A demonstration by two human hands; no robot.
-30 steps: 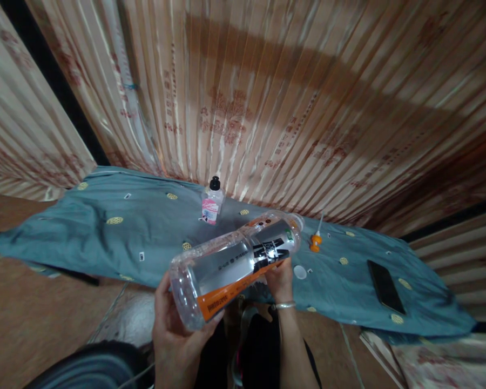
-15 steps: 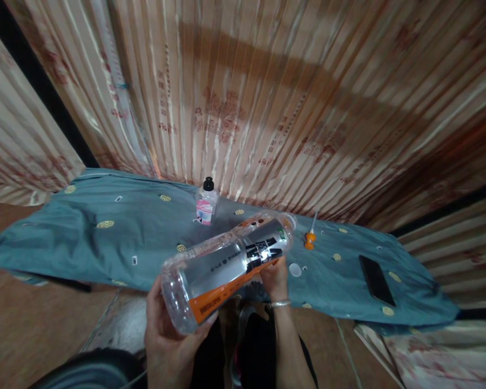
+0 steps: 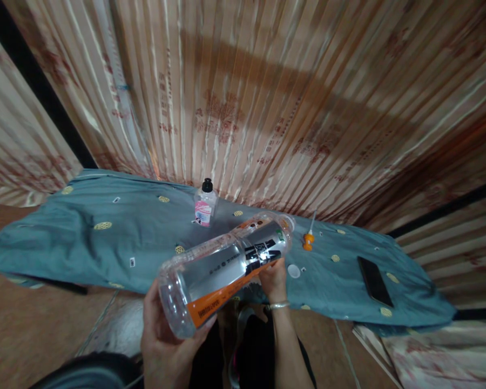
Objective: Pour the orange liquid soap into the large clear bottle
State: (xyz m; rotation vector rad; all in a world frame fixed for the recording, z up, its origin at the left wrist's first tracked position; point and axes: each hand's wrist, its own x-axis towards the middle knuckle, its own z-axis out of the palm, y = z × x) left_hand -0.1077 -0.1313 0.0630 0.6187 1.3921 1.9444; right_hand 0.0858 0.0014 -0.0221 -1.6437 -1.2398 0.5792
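I hold a large clear plastic bottle (image 3: 222,267) with a silver, black and orange label, lying nearly flat with its open mouth pointing away to the right. My left hand (image 3: 162,337) cups its base from below. My right hand (image 3: 273,278), with a bracelet at the wrist, grips under the label end near the neck. A white cap (image 3: 294,271) lies on the teal cloth (image 3: 105,243) just right of my right hand.
On the cloth stand a small bottle with a black cap and pink label (image 3: 204,203), an orange-tipped tool (image 3: 308,239) and a black phone (image 3: 373,281). A striped curtain (image 3: 267,108) hangs behind. Brown floor lies at left and in front.
The view has shifted slightly; the bottle and both hands sit a little lower and to the left. Both grips are unchanged.
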